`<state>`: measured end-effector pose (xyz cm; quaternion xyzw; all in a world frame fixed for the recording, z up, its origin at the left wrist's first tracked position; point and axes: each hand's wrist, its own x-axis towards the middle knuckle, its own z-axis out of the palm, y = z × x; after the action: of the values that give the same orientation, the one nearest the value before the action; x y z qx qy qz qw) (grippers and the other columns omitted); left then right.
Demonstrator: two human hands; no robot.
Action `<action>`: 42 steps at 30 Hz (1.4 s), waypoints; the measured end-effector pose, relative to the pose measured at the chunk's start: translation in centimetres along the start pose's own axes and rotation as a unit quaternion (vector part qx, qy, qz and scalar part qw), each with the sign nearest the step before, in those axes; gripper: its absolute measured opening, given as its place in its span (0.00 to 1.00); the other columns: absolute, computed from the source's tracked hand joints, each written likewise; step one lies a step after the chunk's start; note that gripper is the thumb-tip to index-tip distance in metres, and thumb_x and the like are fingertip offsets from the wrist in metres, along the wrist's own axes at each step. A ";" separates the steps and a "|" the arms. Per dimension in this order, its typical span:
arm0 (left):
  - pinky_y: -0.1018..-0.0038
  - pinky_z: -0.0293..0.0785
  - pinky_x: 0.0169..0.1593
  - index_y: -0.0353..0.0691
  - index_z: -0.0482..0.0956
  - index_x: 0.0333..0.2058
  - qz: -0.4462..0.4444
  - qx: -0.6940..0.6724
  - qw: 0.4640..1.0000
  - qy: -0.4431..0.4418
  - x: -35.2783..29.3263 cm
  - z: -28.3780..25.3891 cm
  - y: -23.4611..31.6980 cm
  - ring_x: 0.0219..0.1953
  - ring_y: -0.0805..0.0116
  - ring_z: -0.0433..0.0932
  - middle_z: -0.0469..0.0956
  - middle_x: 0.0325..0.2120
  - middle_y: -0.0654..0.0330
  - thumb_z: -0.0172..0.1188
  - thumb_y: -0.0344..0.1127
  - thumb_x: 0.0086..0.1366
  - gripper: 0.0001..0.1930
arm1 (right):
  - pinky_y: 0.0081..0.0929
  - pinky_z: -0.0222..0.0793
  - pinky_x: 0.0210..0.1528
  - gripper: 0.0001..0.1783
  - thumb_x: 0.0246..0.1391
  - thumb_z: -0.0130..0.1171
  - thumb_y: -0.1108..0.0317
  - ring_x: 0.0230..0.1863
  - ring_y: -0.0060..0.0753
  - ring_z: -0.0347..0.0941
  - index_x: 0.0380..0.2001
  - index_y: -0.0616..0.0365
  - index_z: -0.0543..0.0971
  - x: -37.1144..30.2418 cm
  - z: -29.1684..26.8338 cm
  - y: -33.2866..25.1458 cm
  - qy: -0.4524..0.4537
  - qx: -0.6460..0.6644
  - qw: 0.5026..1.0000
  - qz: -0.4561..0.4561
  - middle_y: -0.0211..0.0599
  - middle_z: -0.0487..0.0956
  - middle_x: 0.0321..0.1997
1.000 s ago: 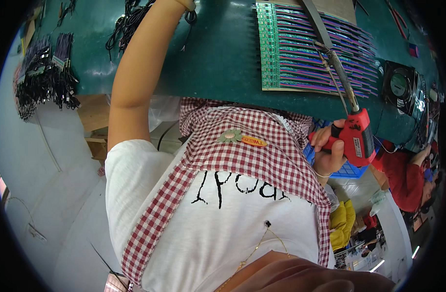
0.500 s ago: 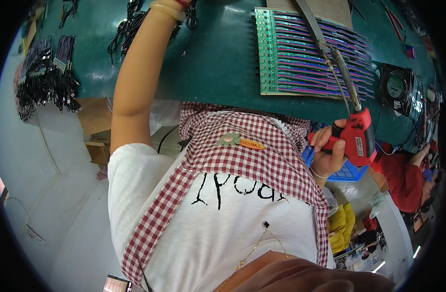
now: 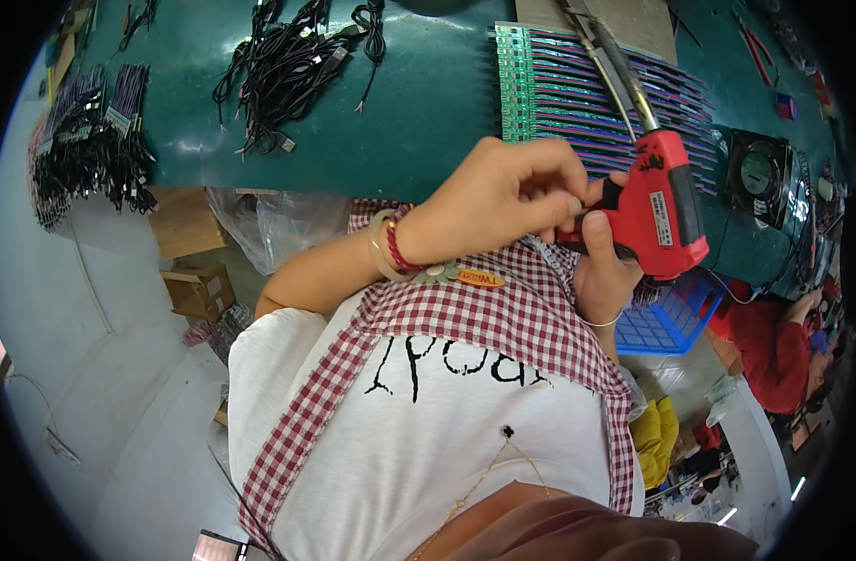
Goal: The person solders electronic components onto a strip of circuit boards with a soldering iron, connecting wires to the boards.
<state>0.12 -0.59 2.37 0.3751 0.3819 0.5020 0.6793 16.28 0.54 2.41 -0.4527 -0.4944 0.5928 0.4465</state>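
Note:
My right hand is wrapped round the handle of a red and black soldering gun, whose long metal tip points up and away to the left. That tip reaches over a row of small green circuit boards with pink, blue and black wires laid side by side. My left hand, with bangles at its wrist, is beside the gun's handle and close to the right thumb. Its fingers are pinched together; whatever they hold is too small or hidden to name.
Black cables with USB plugs lie on the green table. Bundles of wires hang over its left edge. A black square fan stands at right, near pliers. A blue basket is below; a person in red sits beyond.
My left hand has come back from the cables at the far side to the soldering gun. The right hand has raised the gun slightly and shifted it left.

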 end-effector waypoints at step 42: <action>0.85 0.69 0.21 0.29 0.73 0.27 -0.218 0.120 0.968 0.034 -1.6 -5.2 -1.8 0.18 0.77 0.75 0.76 0.18 0.57 0.52 0.27 0.59 0.06 | 0.24 0.69 0.31 0.32 0.51 0.57 0.51 0.26 0.27 0.69 0.50 0.67 0.64 -2.0 -5.2 0.8 -0.078 -0.090 0.993 0.011 0.38 0.73 0.27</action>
<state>-4.13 -1.92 -1.22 0.3442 0.5351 0.3045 0.7088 21.69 -0.51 1.32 -0.4489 -0.5739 0.5843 0.3574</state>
